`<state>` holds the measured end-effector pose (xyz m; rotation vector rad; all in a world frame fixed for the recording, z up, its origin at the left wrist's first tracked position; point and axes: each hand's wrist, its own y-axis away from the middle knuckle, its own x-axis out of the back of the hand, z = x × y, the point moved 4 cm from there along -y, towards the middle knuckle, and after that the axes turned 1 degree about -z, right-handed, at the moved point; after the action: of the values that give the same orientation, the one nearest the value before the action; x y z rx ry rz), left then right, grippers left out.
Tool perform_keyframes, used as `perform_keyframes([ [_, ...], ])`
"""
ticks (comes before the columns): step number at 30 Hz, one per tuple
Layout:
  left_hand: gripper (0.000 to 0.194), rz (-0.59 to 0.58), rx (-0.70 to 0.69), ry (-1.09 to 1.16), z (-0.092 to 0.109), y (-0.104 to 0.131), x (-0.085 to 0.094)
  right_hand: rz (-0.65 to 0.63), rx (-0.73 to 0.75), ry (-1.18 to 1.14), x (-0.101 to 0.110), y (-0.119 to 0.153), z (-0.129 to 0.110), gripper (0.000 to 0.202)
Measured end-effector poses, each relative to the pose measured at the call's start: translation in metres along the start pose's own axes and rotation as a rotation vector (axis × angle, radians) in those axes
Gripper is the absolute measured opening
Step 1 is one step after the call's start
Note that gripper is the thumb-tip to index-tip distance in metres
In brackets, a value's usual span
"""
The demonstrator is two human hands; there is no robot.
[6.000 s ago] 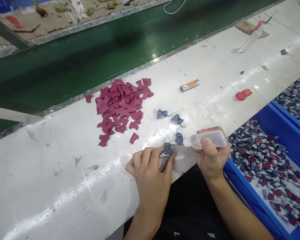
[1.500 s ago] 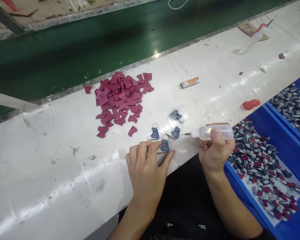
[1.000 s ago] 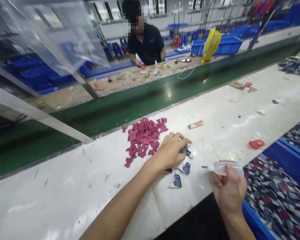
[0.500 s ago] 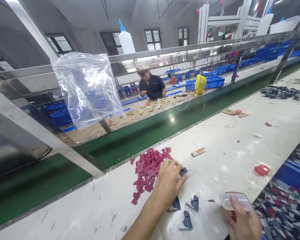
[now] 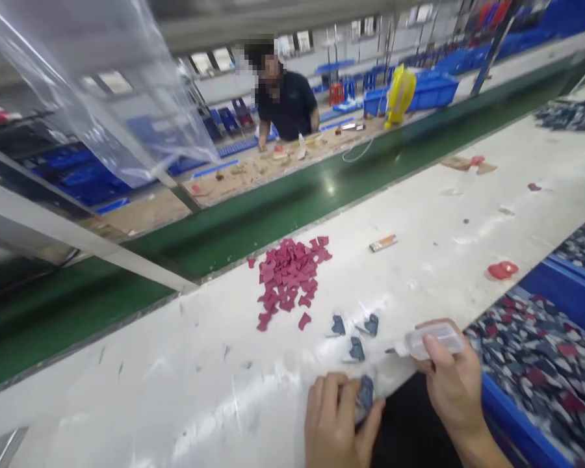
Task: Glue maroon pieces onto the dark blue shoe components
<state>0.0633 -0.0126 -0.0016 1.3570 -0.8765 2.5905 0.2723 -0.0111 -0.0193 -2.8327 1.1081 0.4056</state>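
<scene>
The blue-grey piece [image 5: 366,390] is in the half-closed grip of the left hand [image 5: 335,422]; the right hand [image 5: 452,383] closes around the bottle [image 5: 447,335]. The blue bin [image 5: 556,286] contains maroon, dark and whitish pieces [image 5: 541,361].

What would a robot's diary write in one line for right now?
left hand: holds blue piece | right hand: holds clear bottle | three blue pieces and red pile: on table
</scene>
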Motion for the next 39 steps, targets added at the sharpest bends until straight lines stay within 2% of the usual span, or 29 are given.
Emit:
perform_keyframes([
  [5,0.012,-0.032,0.069,0.045,0.011,-0.016,0.002,-0.119,0.117,0.206,-0.006,0.017,-0.016,0.029],
  [11,0.027,-0.076,0.107,0.106,0.011,-0.021,0.005,-0.176,0.154,0.277,-0.013,0.018,-0.020,0.024],
  [16,0.021,-0.126,0.150,0.141,0.012,-0.022,0.005,-0.243,0.190,0.333,-0.018,0.021,-0.022,0.019],
  [31,0.023,-0.129,0.189,0.177,0.013,-0.023,0.003,-0.315,0.255,0.450,-0.018,0.024,-0.027,0.014],
  [39,0.020,-0.119,0.189,0.181,0.011,-0.023,0.002,-0.344,0.260,0.472,-0.010,0.023,-0.035,0.016],
])
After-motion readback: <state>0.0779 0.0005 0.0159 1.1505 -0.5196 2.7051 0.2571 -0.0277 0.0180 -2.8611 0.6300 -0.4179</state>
